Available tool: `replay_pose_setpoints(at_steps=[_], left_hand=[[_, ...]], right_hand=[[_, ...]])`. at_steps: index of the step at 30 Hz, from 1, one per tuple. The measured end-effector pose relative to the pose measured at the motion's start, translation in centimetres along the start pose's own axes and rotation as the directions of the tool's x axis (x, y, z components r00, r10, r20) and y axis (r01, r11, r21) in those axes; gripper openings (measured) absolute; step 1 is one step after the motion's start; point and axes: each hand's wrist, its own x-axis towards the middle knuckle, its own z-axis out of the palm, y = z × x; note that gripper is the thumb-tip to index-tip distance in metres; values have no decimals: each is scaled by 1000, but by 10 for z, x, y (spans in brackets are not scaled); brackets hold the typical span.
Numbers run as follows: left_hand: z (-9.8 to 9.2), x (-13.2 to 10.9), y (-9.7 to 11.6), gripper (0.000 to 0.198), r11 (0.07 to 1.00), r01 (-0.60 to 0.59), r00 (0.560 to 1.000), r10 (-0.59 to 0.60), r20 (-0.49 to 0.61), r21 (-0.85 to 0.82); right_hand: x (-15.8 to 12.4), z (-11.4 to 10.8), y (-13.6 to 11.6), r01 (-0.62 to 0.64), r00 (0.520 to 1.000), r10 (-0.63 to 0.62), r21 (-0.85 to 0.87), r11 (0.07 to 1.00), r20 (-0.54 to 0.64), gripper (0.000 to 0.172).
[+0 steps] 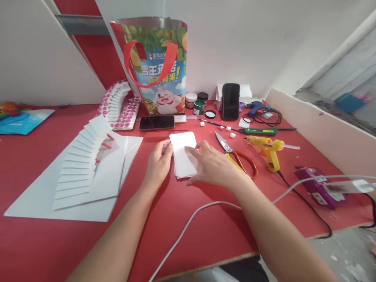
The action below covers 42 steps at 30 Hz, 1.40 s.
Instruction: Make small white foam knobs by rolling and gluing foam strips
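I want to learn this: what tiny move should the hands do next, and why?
Perhaps tap the white card stack even: its bottom edges look a little uneven, and the left hand and right hand are at its opposite sides.

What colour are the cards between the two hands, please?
The cards are white, seen best in the head view.

Forearms (117, 231) stretched forward — left hand (160, 156) half curled, right hand (216, 162) spread palm-down
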Motion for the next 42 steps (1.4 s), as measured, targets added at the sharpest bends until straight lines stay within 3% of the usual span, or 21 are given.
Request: replay_pose_setpoints(at_steps=[4,7,10,13,18,20,26,33,36,39,41,42], left_hand=[[3,0,-2,48,989,24,999,-18,42,-146],[6,0,-3,46,977,23,998,-11,57,-212],[5,0,-2,43,987,2,1000,-2,6,-158],[3,0,0,36,997,-7,998,2,-65,-78],[3,0,0,28,998,-14,996,8,-89,-66],[4,0,1,29,997,-24,997,18,-81,-68],[4,-2,8,28,996,-36,995,27,-98,-87],[3,-3,11,25,995,-47,993,37,-115,-88],[3,-4,10,25,996,-59,993,51,-109,-72],[2,-5,11,25,997,-53,991,45,-122,-62],[2,-5,13,26,996,-49,990,39,-132,-75],[2,-5,13,27,994,-49,991,36,-132,-94]], right_hand=[[10,12,7,-29,996,27,-20,999,-83,58],[16,18,15,-99,981,91,-36,994,-173,72],[17,20,18,-64,957,60,-5,998,-283,87],[17,20,16,49,929,-27,49,998,-368,70],[21,23,15,163,962,-132,114,980,-238,30],[22,24,18,178,962,-136,165,970,-239,17],[22,20,26,214,957,-147,268,939,-251,32],[20,14,33,217,971,-160,374,902,-178,28],[20,17,33,192,975,-130,392,900,-177,24],[22,19,30,170,940,-20,418,892,-340,17],[22,17,27,180,873,129,557,811,-470,12],[21,14,26,206,847,214,671,712,-487,11]])
